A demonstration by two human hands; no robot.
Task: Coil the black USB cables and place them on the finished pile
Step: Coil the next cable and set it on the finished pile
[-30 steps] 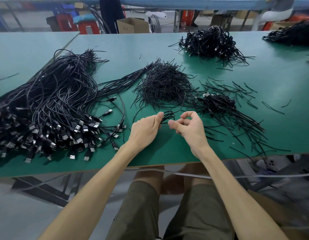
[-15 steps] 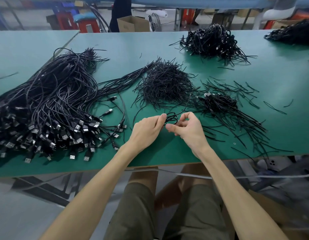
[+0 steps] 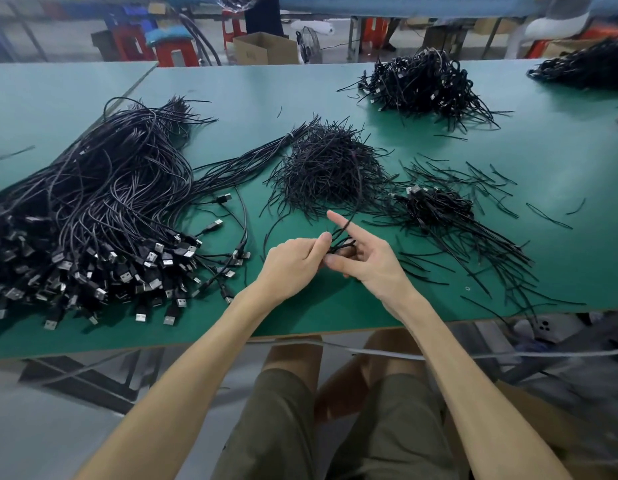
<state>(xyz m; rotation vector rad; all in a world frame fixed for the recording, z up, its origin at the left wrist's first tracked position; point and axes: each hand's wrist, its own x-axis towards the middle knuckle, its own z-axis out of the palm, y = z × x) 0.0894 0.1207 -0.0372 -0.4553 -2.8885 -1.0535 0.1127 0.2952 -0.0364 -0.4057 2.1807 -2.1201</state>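
The left hand [image 3: 293, 266] has curled fingers and pinches a small coil of black USB cable [image 3: 339, 244]. The right hand [image 3: 375, 268] holds the same coil from the other side with the thumb and the lower fingers. Its index finger [image 3: 338, 221] is straight, and the free length of the cable runs over it.

The coil is in the air just in front of the heap of short wire ties [image 3: 330, 171]. Left of this heap lies the big pile of uncoiled cables [image 3: 92, 209] with its USB plugs turned to the person. Right of the heap, near it, is a small pile of coiled cables [image 3: 434, 206]; a larger one [image 3: 421, 83] lies behind the heap.

I judge that the cable is light, thin and soft, but a little springy, so the loops can open if the pinch gets loose. It is best held where the loops cross, not at the plug.
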